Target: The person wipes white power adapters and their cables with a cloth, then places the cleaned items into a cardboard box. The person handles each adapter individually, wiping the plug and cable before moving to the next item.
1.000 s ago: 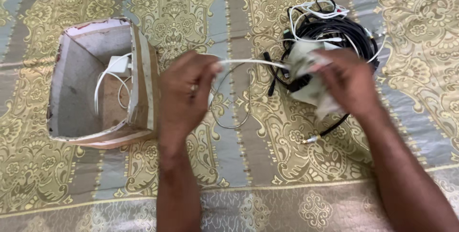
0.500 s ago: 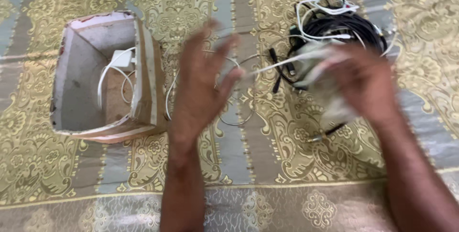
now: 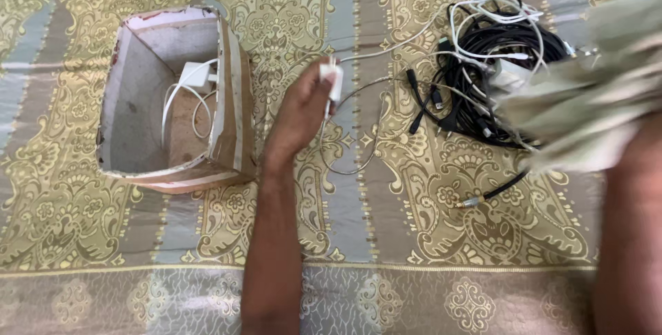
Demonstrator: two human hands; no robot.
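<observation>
My left hand point(image 3: 301, 115) is in the middle of the view, closed on a small white charger plug point(image 3: 333, 81). Its thin white cable point(image 3: 358, 162) hangs off it in a loop onto the patterned cloth-covered floor and also runs toward the cable pile. My right hand point(image 3: 638, 145) is raised close to the camera at the right edge, blurred. It grips a pale greenish cloth point(image 3: 586, 111) that hides most of its fingers. Only that forearm shows clearly below.
An open cardboard box point(image 3: 229, 100) stands at the left, with a white charger and coiled white cable point(image 3: 196, 76) inside. A tangled pile of black and white cables point(image 3: 493, 66) lies at the upper right. One black cable end point(image 3: 483, 197) trails out below it.
My left hand let go of the cable, opened, and now holds the white plug lower down. My right hand rose from the cable pile toward the camera with the cloth.
</observation>
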